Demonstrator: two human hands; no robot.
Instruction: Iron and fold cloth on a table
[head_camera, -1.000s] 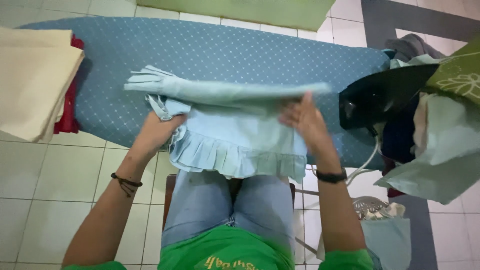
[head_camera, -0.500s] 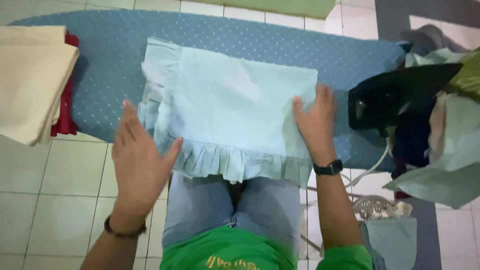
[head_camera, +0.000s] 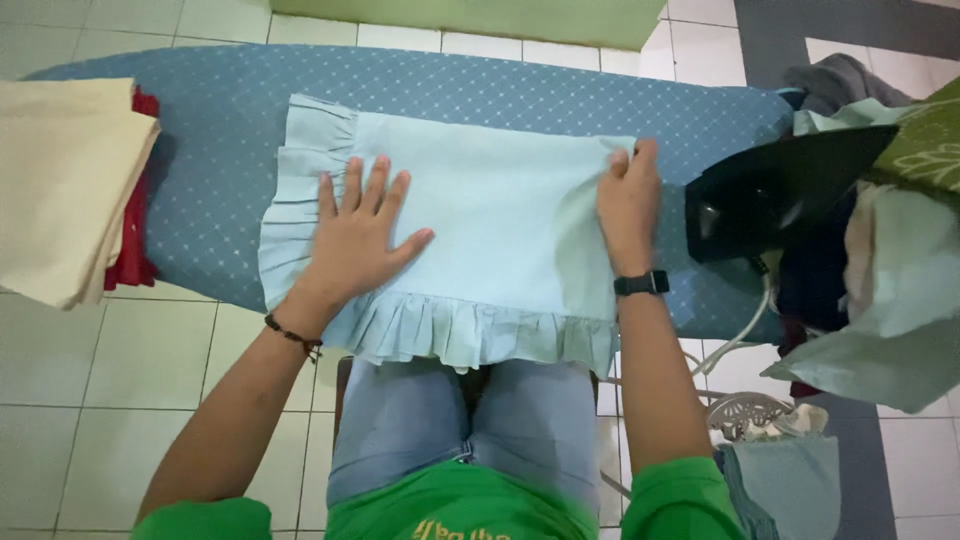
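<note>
Since the earlier frame the left hand (head_camera: 360, 235) has slid from the cloth's near edge onto it, and now lies flat, fingers spread, gripping nothing. The pale blue ruffled cloth (head_camera: 500, 230) lies flat on the blue ironing board (head_camera: 200, 150), long axis running left to right. The right hand (head_camera: 630, 205) — palm down, fingers loosely curled — presses its right edge, nearest the black iron (head_camera: 770, 195).

Looks like you're in a home laundry corner: blue ironing board (head_camera: 480, 90) over a white tiled floor (head_camera: 90, 400), black iron (head_camera: 770, 195) parked at the board's right end, folded cream cloth (head_camera: 60, 190) stacked at its left end.
</note>
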